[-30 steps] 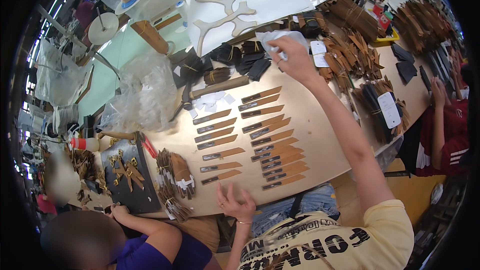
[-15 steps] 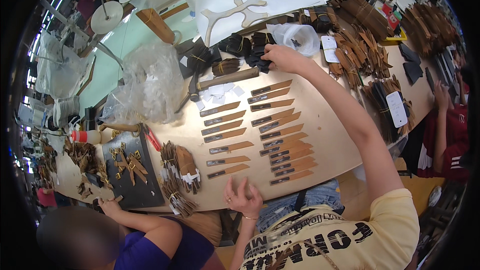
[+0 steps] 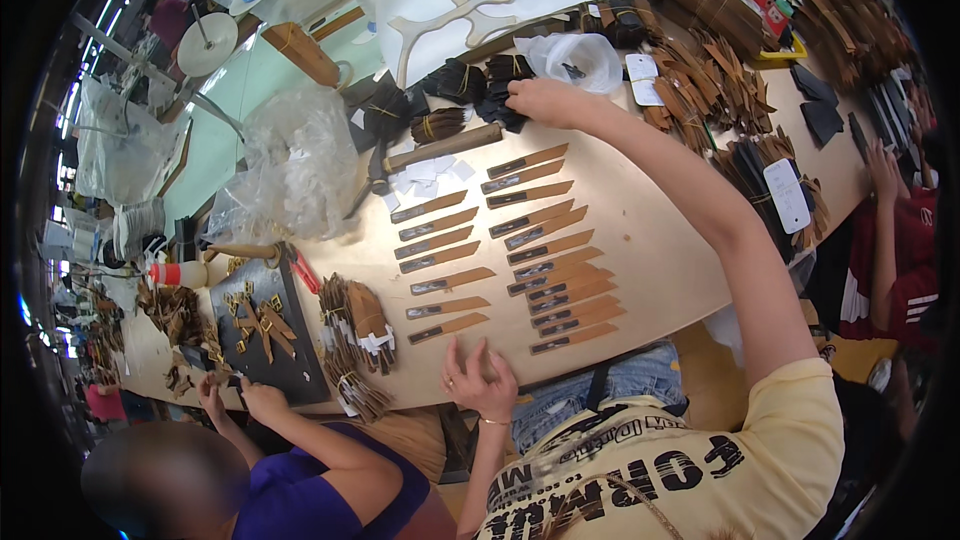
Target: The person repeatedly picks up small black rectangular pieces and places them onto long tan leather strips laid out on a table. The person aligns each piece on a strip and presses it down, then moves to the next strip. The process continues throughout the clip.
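My right hand (image 3: pixel 545 103) reaches across the table, its fingers closed at the edge of a bundle of black leather pieces (image 3: pixel 500 97). The fingertips are partly hidden against the dark pieces. Close to the table's near edge is my left hand (image 3: pixel 480 380), fingers apart and slightly curled, holding nothing. Tan leather strips with pointed ends and dark patches lie in two columns: a left column (image 3: pixel 440 283) just beyond my left hand and a longer right column (image 3: pixel 545 239). Some strips at the near end of the right column overlap.
A hammer (image 3: pixel 450 148) and small white paper pieces (image 3: pixel 428 177) lie beyond the columns. A plastic bag (image 3: pixel 300 165) and tied brown bundles (image 3: pixel 352 330) are at left. Leather bundles (image 3: pixel 720 90) crowd the right. A clear plastic bowl (image 3: pixel 590 62) stands beside my right hand. Co-workers sit on both sides.
The view has shifted slightly. My right hand stays at the black bundle and my left hand remains near the table edge. The left co-worker's two hands now show together.
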Tool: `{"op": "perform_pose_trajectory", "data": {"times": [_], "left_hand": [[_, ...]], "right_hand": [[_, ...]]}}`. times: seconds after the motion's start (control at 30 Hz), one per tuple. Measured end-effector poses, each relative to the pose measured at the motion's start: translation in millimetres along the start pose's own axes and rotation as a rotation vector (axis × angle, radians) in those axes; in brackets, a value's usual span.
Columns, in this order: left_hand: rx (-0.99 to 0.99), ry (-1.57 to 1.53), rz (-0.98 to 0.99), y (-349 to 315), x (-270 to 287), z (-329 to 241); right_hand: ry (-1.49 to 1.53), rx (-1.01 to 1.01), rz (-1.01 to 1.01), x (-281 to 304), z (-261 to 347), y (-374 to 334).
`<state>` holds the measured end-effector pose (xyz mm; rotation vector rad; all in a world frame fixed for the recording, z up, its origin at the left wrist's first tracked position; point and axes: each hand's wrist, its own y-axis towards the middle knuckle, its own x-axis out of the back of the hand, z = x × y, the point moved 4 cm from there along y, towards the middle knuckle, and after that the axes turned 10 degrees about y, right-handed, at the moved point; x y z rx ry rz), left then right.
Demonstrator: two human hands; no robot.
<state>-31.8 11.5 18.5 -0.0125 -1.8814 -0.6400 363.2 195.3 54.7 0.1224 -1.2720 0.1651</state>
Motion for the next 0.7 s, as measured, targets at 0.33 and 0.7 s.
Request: {"op": "perform_pose_trajectory", "data": {"times": [0.33,0.7], "left_hand": [[0.155,-0.207,-0.102,21,23,-12],[0.569,-1.508,0.864,113,-8,-100]], "right_hand": [[-0.188,-0.082,-1.04,12,30,-55],[0.218,0.239,-0.451,-2,189,-164]]}}
